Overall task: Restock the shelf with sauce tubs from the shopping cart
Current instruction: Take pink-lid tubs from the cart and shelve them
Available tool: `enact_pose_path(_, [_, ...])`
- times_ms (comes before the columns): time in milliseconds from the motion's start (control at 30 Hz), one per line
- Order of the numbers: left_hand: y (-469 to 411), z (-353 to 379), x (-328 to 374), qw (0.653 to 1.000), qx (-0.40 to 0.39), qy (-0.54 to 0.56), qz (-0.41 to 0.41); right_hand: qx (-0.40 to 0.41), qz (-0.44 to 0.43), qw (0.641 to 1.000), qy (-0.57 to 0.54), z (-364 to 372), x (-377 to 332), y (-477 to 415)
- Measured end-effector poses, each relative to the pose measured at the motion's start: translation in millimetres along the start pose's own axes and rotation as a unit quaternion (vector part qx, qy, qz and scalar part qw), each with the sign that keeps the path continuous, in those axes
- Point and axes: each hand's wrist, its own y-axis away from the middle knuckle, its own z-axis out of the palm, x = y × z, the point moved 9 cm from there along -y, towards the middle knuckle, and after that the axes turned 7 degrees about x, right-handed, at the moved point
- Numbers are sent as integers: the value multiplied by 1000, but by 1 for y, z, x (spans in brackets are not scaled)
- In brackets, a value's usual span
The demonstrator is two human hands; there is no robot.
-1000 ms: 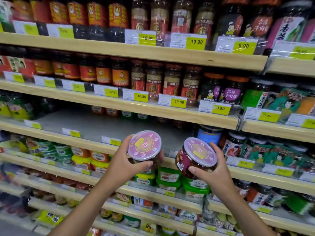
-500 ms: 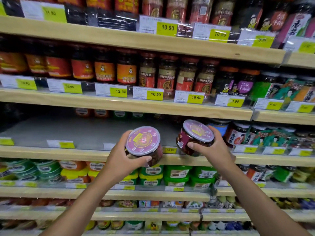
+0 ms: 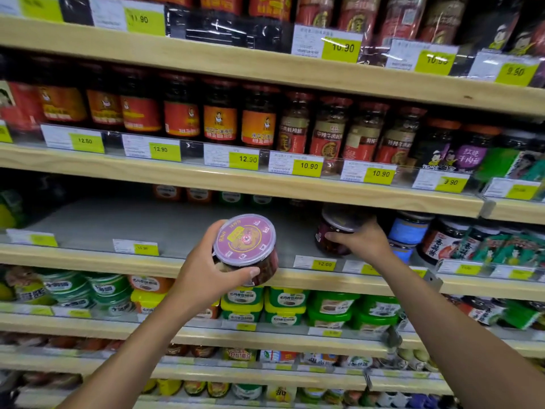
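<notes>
Holding the left tub in the air in front of the shelf's wooden edge, the left hand wraps its fingers round the far side and lays its thumb along the lower rim. The pink lid tilts toward the camera, and dark red sauce shows through the clear wall.

The right tub is in over the grey shelf, under the board above, with its lid in shadow and blurred. Whether its base touches the shelf I cannot tell. The right hand curls round it from the right, thumb across its front.

Just right of that hand stands a blue jar, with dark jars and green packs beyond it. A few back tubs sit deep on the shelf, half hidden by the board above. Yellow price tags line the front rail.

One shelf up stand red jars in a row. One shelf down sit stacked green tubs, directly below the two hands
</notes>
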Motion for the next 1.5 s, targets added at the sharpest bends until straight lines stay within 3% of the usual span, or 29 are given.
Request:
enact_pose_path(167, [-5, -8, 3, 1000, -1, -23, 12, 1, 41, 998, 41, 7, 11, 2])
enact_pose_path(400, [-22, 1, 7, 999, 8, -46, 15, -21, 19, 999, 39, 22, 33, -17])
enact_pose_path(533, [-34, 13, 7, 999, 14, -48, 17, -48, 2, 992, 113, 14, 17, -5])
enact_pose_path(900, [-76, 57, -5, 998, 26, -62, 10, 46, -185, 965, 182, -15, -2, 28])
enact_pose_path(1100, [-89, 78, -7, 997, 22, -72, 7, 57, -201, 959, 190, -8, -5, 15])
enact_pose_path(1500, [-96, 100, -9, 997, 19, -80, 5, 38, -156, 963, 218, 18, -1, -26])
